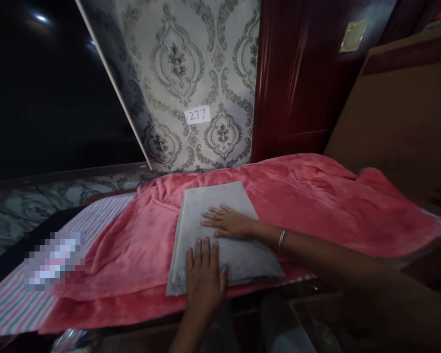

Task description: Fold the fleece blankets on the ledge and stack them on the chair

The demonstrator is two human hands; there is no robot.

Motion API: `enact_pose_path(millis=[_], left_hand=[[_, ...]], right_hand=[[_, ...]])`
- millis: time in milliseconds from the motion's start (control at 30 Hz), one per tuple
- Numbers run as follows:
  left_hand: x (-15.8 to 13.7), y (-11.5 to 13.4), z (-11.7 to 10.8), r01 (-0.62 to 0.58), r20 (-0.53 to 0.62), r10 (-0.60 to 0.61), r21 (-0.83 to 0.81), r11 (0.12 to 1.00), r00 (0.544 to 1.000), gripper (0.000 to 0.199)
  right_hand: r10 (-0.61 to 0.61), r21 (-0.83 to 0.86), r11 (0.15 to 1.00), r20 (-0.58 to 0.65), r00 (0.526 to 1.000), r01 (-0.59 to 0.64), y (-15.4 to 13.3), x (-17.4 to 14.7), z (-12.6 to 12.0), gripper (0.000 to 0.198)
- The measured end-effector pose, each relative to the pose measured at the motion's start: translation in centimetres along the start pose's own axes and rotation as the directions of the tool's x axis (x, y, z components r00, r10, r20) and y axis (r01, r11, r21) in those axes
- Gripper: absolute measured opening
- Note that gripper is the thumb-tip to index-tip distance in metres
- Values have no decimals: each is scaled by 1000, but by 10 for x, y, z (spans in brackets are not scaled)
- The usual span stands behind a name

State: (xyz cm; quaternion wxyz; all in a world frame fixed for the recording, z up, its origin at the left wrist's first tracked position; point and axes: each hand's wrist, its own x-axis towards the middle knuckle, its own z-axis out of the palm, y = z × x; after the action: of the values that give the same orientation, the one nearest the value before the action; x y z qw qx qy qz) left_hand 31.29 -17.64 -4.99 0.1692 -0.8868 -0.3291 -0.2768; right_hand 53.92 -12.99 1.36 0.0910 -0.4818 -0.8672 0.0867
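Observation:
A folded grey cloth [238, 257], soft like a towel, lies flat on a pink plush blanket [143, 245]. My left hand [205, 274] rests on its near left part, palm down with the fingers stretched out. Further up the cloth, my right hand [228, 223] lies flat, fingers spread and pointing left, with a metal bangle [281, 239] on that wrist. Neither hand grips the cloth; both only touch its top. The layers inside the fold are hidden.
A striped sheet [110, 208] shows under the blanket at the left. Behind stand a dark television screen [59, 98], patterned wallpaper with a card [197, 114] reading 277, and a dark red door panel [294, 73]. A large cardboard sheet [400, 122] leans at the right.

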Motion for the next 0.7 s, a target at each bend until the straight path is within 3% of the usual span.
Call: enact_pose_path(millis=[200,367,567,633,700], left_hand=[[-3,-2,3,-30,-72,29,-13,999,997,53],[-8,-6,5,-38,-39,36,-44,998,999,64],[-4,-1,3,-4,-66,1,-45,999,998,57],[-1,1,-1,10,-77,-15,-57,998,997,53],[0,-3,-7,-13,-71,7,-79,997,997,50]], right_hand=[[226,-12,974,-20,974,-227,64,43,-16,61],[395,25,918,-7,919,-395,88,65,-22,65],[517,5,856,-22,856,-517,87,73,-27,63],[565,-30,824,-34,824,-566,75,75,-32,62],[543,-56,836,-65,837,-546,53,76,-33,60]])
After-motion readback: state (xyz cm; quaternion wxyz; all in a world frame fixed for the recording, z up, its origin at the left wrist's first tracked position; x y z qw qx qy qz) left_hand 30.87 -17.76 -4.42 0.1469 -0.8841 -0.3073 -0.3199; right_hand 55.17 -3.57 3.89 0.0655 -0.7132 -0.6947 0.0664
